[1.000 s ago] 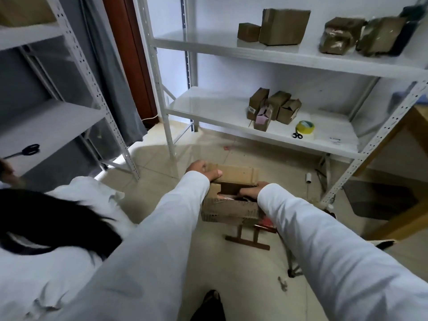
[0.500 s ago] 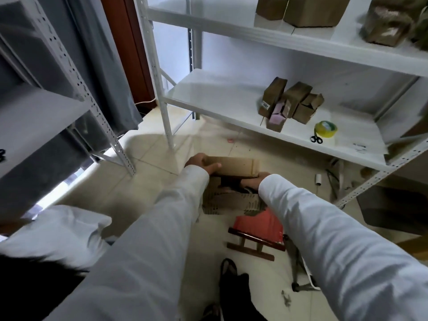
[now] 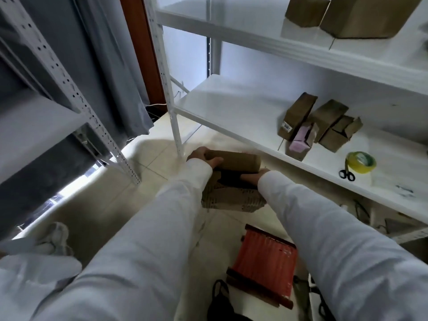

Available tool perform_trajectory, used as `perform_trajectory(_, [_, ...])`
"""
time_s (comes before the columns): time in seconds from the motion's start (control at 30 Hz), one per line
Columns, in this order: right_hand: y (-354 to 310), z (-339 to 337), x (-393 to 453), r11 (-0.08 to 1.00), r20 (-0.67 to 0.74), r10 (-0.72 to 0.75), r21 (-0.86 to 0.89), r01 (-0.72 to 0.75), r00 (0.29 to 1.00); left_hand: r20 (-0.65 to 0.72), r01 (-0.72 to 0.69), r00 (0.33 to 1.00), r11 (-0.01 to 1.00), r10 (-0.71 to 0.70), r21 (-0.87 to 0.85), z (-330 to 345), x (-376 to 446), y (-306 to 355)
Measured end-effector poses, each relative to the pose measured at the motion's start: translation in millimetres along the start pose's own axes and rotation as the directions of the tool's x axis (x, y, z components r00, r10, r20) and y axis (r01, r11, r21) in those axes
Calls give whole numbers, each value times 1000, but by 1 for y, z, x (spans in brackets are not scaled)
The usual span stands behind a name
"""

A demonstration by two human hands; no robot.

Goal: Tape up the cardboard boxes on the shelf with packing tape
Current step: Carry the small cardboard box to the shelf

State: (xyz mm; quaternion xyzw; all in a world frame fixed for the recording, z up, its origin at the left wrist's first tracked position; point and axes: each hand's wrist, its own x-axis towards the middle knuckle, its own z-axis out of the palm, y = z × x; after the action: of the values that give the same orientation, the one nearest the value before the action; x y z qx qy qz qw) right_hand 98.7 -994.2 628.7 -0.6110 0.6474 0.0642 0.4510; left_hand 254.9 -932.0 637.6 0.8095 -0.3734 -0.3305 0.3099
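Brown cardboard box (image 3: 231,184) is being held out in front of the person, above the floor (image 3: 148,158) and just short of the lower shelf (image 3: 231,107), its long axis running left to right across the view. Its top is lying open toward the camera, showing a dark inside; the far flap is standing up and the near wall is carrying pale printed marks. The left hand (image 3: 203,156) is gripping the far flap's left end, fingers curled round it. The right hand (image 3: 254,177) is holding the right end, mostly hidden by its white sleeve, so how its fingers lie is unclear. Small cardboard boxes (image 3: 317,126), a yellow tape roll (image 3: 360,162) and scissors (image 3: 347,174) are lying on the shelf.
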Motion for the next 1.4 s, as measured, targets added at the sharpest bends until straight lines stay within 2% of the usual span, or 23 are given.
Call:
perform_trajectory(0.17, [-27,-28,37,999,49,12,41,-14,999,-40,20,999,999,-19,41,-3,42,25])
perform_trajectory(0.4, [-53,-55,79,994,43,5,110,-10,999,-73,-16,997,995,23,100,-5,94,59])
perform_trajectory(0.73, [-95,-77,132,996,18,-29,89,27,999,-9,-30,999,990,32,141,-7,179,70])
perform_trajectory(1.13, [-224,-117,212,1000,-28,-28,0,28,999,69,-49,997,994,43,96,-60,331,104])
perform_trajectory(1.27, [-248,-131,226,1000,-55,-17,3,17,998,71,-79,995,995,75,57,-68,362,119])
perform_trajectory(1.4, [-256,-142,238,999,-60,28,35,-26,998,107,-100,990,991,90,89,-63,382,132])
